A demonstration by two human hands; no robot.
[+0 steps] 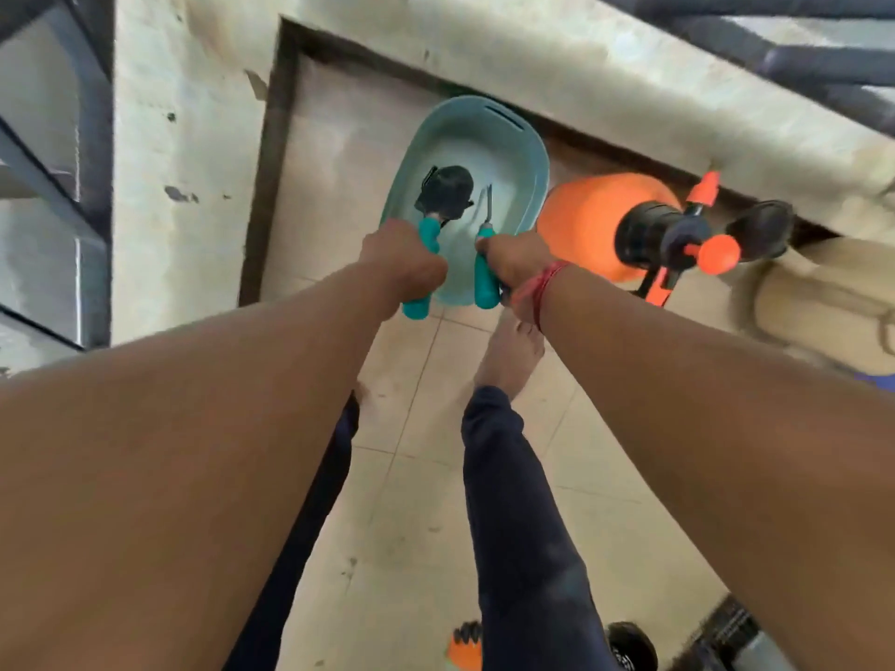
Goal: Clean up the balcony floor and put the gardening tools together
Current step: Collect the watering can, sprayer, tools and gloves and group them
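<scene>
Fingers of left hand [404,263]: curling tightly round the teal handle of the trowel [445,191], whose black blade is pointing down into the basin.
Fingers of right hand [516,261]: wrapping round the teal handle of the weeder [486,283], whose thin metal tip is hanging inside the basin.
Tools' place: both are hovering over the near end of the basin [513,138]. I cannot tell whether either tip is touching its bottom.
Basin's place: sitting on the floor [411,477] by the wall [193,138], with the sprayer [591,220] just beside it.
Handling: both tools are probably feeling light and stiff. Their hard metal ends are likely calling for lowering rather than dropping into thin plastic.
Hold: gripping mid-handle is looking soundest.
</scene>
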